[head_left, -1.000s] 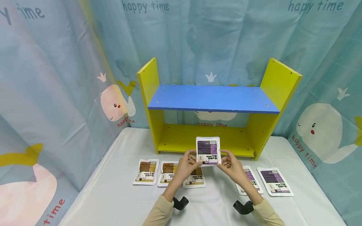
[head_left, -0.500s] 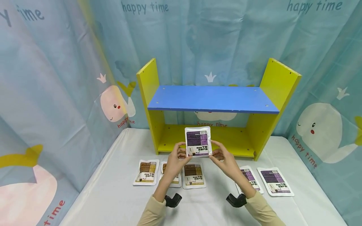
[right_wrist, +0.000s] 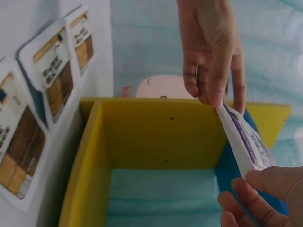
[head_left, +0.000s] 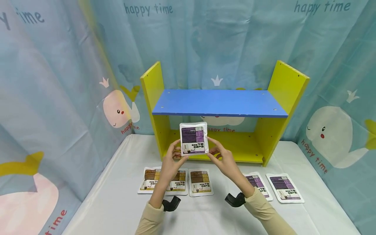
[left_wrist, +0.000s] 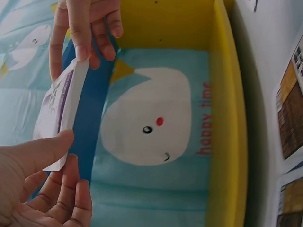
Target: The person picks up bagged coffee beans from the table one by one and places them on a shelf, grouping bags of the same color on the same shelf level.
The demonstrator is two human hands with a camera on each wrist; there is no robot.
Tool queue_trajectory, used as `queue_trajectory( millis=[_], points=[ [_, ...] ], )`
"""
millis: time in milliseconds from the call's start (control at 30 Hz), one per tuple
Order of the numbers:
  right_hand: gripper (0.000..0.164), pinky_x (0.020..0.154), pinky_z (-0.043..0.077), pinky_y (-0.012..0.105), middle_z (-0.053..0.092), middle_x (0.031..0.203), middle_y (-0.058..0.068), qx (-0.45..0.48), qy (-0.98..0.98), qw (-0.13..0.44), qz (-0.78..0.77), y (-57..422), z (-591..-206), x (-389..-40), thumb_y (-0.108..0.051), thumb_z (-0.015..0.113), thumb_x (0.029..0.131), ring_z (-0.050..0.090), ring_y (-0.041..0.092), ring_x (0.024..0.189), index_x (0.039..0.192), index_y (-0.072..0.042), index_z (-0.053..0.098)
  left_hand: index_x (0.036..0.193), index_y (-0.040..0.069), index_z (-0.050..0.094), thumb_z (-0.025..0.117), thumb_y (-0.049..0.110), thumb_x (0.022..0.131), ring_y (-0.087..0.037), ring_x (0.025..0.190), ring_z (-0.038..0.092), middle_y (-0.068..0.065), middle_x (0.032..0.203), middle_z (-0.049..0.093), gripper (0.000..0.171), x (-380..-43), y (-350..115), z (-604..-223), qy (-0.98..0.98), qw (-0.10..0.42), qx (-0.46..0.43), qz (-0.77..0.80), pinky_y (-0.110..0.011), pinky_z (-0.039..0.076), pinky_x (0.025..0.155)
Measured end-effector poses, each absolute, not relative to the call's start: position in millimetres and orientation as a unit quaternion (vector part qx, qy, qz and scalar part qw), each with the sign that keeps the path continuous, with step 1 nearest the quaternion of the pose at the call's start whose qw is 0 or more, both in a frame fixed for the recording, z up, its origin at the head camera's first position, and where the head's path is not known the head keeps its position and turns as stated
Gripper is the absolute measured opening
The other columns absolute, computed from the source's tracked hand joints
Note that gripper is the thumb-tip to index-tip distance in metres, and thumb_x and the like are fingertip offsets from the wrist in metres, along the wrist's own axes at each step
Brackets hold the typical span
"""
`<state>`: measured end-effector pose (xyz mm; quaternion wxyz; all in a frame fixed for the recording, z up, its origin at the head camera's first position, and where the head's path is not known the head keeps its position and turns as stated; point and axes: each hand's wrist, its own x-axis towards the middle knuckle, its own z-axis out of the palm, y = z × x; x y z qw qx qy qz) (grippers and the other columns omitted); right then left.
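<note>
Between both hands hangs a white pouch with a purple label (head_left: 194, 138), raised in front of the lower bay of the shelf. My left hand (head_left: 170, 163) pinches its lower left edge between thumb and fingers. At the opposite edge my right hand (head_left: 225, 161) pinches it the same way. Seen edge-on, the pouch (left_wrist: 64, 111) looks fairly thin in the left wrist view. Below the left arm lie brown-labelled pouches, one of them (head_left: 201, 182) fully visible and two partly covered. Purple-labelled pouches (head_left: 285, 188) lie at the right, one partly behind the right forearm.
The shelf unit has yellow sides (head_left: 289, 88), a blue upper board (head_left: 218, 102) and a yellow bottom board (head_left: 235, 147). It stands at the back of a white-covered table (head_left: 111, 202). A blue printed curtain (head_left: 205, 39) hangs behind and at both sides.
Both hands have carried the purple-labelled pouch up and to the left, away from the table. The pouches on the table have stayed in place.
</note>
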<state>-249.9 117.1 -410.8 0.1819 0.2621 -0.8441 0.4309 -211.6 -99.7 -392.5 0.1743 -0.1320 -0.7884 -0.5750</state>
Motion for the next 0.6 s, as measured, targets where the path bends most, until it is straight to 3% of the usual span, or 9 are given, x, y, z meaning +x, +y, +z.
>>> queue_trajectory(
  millis=[267, 600],
  points=[
    [0.057, 0.060, 0.051, 0.022, 0.065, 0.081, 0.001, 0.296, -0.826, 0.198, 0.436, 99.7, -388.7, -259.3, -0.013, 0.064, 0.088, 0.060, 0.010, 0.070, 0.139, -0.021, 0.042, 0.137, -0.001, 0.042, 0.067, -0.002, 0.080, -0.039, 0.084, 0.055, -0.025, 0.099, 0.056, 0.062, -215.6, -111.0, -375.3, -0.789, 0.236, -0.137, -0.550, -0.047, 0.049, 0.076],
    [0.051, 0.060, 0.051, 0.027, 0.066, 0.085, 0.004, 0.310, -0.818, 0.199, 0.442, 82.6, -366.2, -270.9, -0.013, 0.063, 0.089, 0.059, 0.013, 0.071, 0.137, -0.013, 0.046, 0.135, -0.002, 0.045, 0.067, -0.001, 0.081, -0.036, 0.086, 0.052, -0.024, 0.096, 0.052, 0.058, -224.3, -126.6, -359.0, -0.792, 0.253, -0.126, -0.541, -0.042, 0.049, 0.081]
  ],
)
